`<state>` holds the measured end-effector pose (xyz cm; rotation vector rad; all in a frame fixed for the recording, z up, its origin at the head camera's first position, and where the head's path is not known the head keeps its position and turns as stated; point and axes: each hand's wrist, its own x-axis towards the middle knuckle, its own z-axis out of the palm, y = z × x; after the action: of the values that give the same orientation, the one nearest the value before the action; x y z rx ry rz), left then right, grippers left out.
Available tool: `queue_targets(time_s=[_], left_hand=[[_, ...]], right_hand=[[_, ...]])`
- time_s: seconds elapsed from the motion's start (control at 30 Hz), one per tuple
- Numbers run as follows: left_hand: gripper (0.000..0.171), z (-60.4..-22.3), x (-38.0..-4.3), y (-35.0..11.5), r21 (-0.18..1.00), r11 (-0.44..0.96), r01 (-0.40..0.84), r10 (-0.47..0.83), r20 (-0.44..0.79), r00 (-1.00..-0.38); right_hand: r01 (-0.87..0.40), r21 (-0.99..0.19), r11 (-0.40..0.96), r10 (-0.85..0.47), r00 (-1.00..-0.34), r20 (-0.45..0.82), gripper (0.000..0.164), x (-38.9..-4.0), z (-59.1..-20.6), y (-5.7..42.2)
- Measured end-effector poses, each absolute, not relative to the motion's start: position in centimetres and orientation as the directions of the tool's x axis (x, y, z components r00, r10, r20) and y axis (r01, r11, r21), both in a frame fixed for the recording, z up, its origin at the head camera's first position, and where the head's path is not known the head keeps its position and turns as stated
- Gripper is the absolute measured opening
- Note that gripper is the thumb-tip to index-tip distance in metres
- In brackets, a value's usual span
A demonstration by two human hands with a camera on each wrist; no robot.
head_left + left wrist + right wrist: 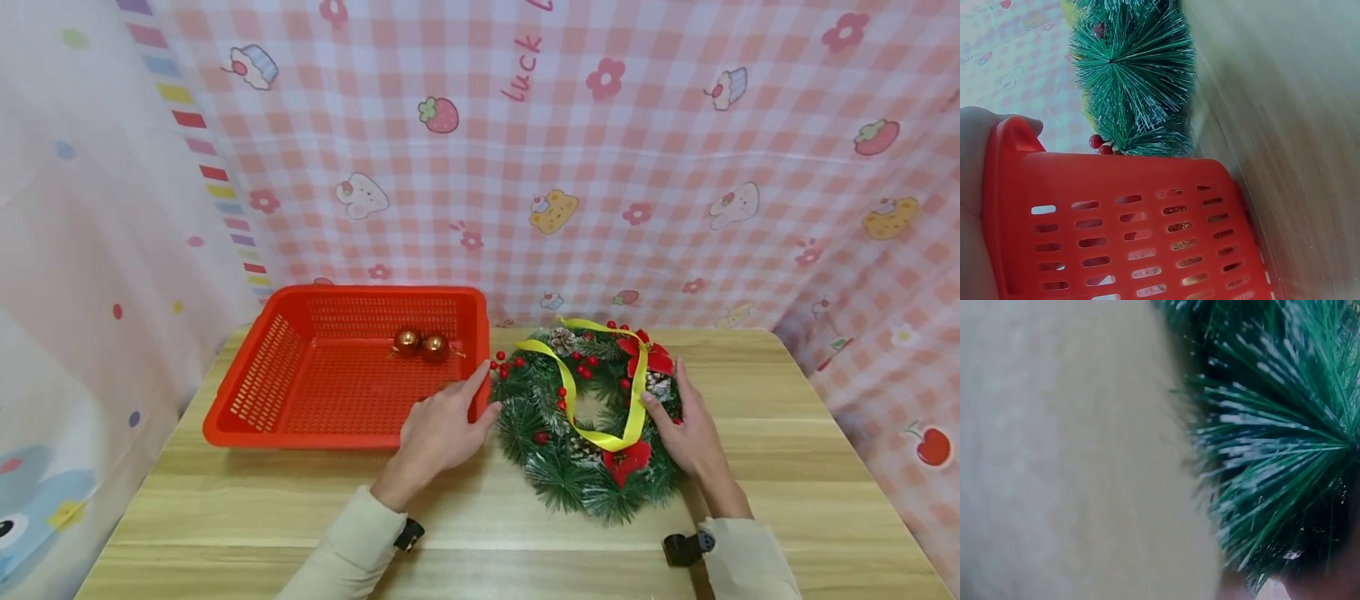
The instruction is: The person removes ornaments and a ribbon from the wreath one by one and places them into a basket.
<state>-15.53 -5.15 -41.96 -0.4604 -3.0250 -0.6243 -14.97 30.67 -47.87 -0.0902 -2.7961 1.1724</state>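
A green Christmas wreath (562, 483) lies on the table, dressed with red flowers, red berries, pinecones and a yellow ribbon (633, 408). My right hand (693, 425) holds its right side, thumb on top near the ribbon and fingers along the outer edge. In the right wrist view, frosted needles (1272, 450) fill the right part, beside a blurred pale surface. My left hand (442, 429) is over the front right corner of a red plastic basket (345, 440), index finger and thumb stretched toward the wreath. The left wrist view has the basket's slotted wall (1116, 206) with a fingertip at the rim.
Two shiny copper-coloured ball ornaments (422, 345) lie together at the back right inside the basket. The wooden table (510, 550) ends at a pink checked cloth (487, 183) behind, and a pale patterned curtain (112, 250) hangs at the left.
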Motion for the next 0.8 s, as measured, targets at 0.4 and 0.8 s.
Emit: queue_targets(time_s=[0.4,0.8], left_hand=[[0.066,-41.4,-16.0,-5.2,0.424,0.858,0.29,0.299,0.047,-0.953],[0.047,-39.9,-15.0,-0.8,0.475,0.691,0.545,0.396,0.382,-0.835]], right_hand=[[0.025,-0.68,0.733,0.084,-0.995,0.054,0.08,-14.9,-48.1,30.9],[0.042,-0.661,0.749,0.085,-0.996,0.033,0.08,-15.0,-48.0,30.8]])
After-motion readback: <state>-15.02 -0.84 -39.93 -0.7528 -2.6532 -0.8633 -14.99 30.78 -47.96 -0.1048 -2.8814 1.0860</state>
